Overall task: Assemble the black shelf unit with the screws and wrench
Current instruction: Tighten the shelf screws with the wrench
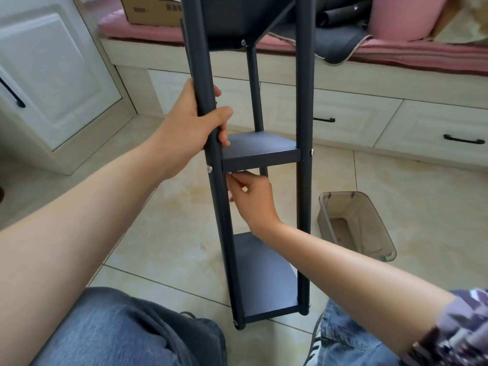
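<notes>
Your left hand (196, 122) grips black shelf unit (260, 154) front-left post; right hand (250, 199), fingers curled, pinches small pale item under middle shelf.

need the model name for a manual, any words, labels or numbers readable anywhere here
Cardboard box: dark printed marks and a white label at the top edge, too small and blurred to read.
Black shelf unit: no text visible.
Clear plastic bin: no text visible.
</notes>
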`<state>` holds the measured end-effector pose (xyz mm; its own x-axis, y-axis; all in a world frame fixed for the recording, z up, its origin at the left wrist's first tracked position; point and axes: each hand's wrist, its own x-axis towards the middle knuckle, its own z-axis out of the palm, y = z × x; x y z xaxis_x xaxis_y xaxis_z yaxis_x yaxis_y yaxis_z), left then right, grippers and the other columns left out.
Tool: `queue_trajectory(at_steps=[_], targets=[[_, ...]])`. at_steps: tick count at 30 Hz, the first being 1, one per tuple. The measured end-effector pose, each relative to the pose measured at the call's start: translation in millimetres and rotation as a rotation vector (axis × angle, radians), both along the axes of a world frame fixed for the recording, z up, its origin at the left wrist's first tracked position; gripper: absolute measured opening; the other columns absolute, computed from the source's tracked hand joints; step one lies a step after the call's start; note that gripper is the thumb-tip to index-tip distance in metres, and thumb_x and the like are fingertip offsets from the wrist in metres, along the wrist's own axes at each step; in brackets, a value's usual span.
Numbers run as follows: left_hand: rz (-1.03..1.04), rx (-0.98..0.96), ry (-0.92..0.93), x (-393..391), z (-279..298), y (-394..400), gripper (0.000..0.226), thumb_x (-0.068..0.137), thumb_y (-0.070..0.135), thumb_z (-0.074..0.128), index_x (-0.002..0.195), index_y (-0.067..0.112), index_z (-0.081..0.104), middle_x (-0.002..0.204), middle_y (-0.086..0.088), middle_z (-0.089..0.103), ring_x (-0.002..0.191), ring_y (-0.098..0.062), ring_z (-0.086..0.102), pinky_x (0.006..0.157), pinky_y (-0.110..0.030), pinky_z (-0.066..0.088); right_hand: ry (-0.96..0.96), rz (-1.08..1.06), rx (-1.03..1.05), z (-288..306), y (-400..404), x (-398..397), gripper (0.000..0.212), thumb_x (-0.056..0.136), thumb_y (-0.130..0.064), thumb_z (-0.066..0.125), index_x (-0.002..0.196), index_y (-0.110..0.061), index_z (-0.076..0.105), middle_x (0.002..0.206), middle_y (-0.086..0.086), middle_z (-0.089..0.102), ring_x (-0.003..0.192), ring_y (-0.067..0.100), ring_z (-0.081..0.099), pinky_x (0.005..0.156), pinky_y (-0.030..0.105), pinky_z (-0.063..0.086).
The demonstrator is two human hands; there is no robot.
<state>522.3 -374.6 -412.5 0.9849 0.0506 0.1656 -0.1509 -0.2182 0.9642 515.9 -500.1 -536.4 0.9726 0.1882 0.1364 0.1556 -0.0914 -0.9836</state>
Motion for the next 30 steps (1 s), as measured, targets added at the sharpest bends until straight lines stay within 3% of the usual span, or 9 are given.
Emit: queue_trajectory(at_steps=[4, 9, 13, 16, 19, 23, 26, 30], targets=[[0.030, -0.023, 0.009, 0, 0, -3, 0.022, 0.101, 0.008, 0.055, 0.116, 0.015, 0.041, 0.070, -0.003, 0.052, 0.063, -0.020, 0.053, 0.078, -0.041, 0.057, 0.094, 0.080, -0.104, 10, -20, -16, 0.035, 0.097, -0.021, 0.061, 0.062, -0.021, 0.064, 0.053, -0.012, 0.054, 0.048, 0.001, 0.045, 0.053, 0.011, 0.038], [0.049, -0.081, 0.042, -3, 1, -6, 0.016, 0.101, 0.007, 0.054, 0.109, 0.016, 0.043, 0.064, 0.000, 0.053, 0.060, -0.019, 0.053, 0.078, -0.044, 0.053, 0.188, 0.247, -0.389, 32, -52, -30, 0.026, 0.096, -0.025, 0.061, 0.091, -0.005, 0.076, 0.072, 0.005, 0.066, 0.064, 0.013, 0.051, 0.056, 0.018, 0.041], [0.096, -0.109, 0.041, -7, 1, -10, 0.013, 0.100, 0.012, 0.057, 0.104, 0.015, 0.045, 0.066, -0.001, 0.052, 0.057, -0.019, 0.051, 0.070, -0.039, 0.051, 0.188, 0.324, -0.584, 66, -92, -30, 0.026, 0.092, -0.025, 0.065, 0.067, -0.026, 0.075, 0.056, -0.011, 0.062, 0.053, 0.004, 0.052, 0.054, 0.016, 0.042], [0.135, -0.140, 0.019, -9, 1, -15, 0.013, 0.100, 0.021, 0.060, 0.101, 0.016, 0.048, 0.066, 0.001, 0.052, 0.055, -0.016, 0.050, 0.065, -0.035, 0.052, 0.192, 0.404, -0.654, 97, -123, -22, 0.024, 0.089, -0.023, 0.069, 0.066, -0.022, 0.075, 0.055, -0.008, 0.061, 0.048, 0.003, 0.049, 0.051, 0.014, 0.039], [0.216, -0.148, -0.018, -7, -4, -21, 0.014, 0.098, 0.024, 0.062, 0.100, 0.016, 0.051, 0.063, 0.004, 0.051, 0.053, -0.013, 0.049, 0.060, -0.028, 0.054, 0.181, 0.438, -0.636, 116, -149, -10, 0.020, 0.089, -0.019, 0.070, 0.074, -0.007, 0.076, 0.057, -0.004, 0.059, 0.049, 0.008, 0.045, 0.050, 0.018, 0.037], [0.358, -0.153, -0.069, -1, -11, -31, 0.016, 0.097, 0.026, 0.063, 0.099, 0.013, 0.054, 0.064, 0.001, 0.049, 0.051, -0.012, 0.047, 0.052, -0.024, 0.051, 0.206, 0.359, -0.560, 111, -180, 9, 0.018, 0.090, -0.016, 0.068, 0.080, -0.003, 0.076, 0.059, -0.003, 0.059, 0.053, 0.011, 0.046, 0.052, 0.018, 0.039], [0.471, -0.098, -0.133, 5, -13, -39, 0.017, 0.098, 0.025, 0.061, 0.099, 0.009, 0.057, 0.065, -0.005, 0.049, 0.048, -0.012, 0.047, 0.050, -0.027, 0.047, 0.303, 0.310, -0.501, 84, -201, 25, 0.019, 0.093, -0.014, 0.066, 0.089, 0.001, 0.076, 0.060, -0.003, 0.057, 0.055, 0.010, 0.046, 0.054, 0.020, 0.039], [0.564, -0.083, -0.167, 11, -15, -43, 0.016, 0.098, 0.026, 0.061, 0.094, 0.010, 0.058, 0.057, 0.003, 0.049, 0.044, -0.011, 0.046, 0.050, -0.031, 0.045, 0.479, 0.152, -0.321, 29, -224, 50, 0.019, 0.091, -0.009, 0.067, 0.075, -0.002, 0.073, 0.059, 0.003, 0.054, 0.051, 0.011, 0.044, 0.049, 0.019, 0.033]])
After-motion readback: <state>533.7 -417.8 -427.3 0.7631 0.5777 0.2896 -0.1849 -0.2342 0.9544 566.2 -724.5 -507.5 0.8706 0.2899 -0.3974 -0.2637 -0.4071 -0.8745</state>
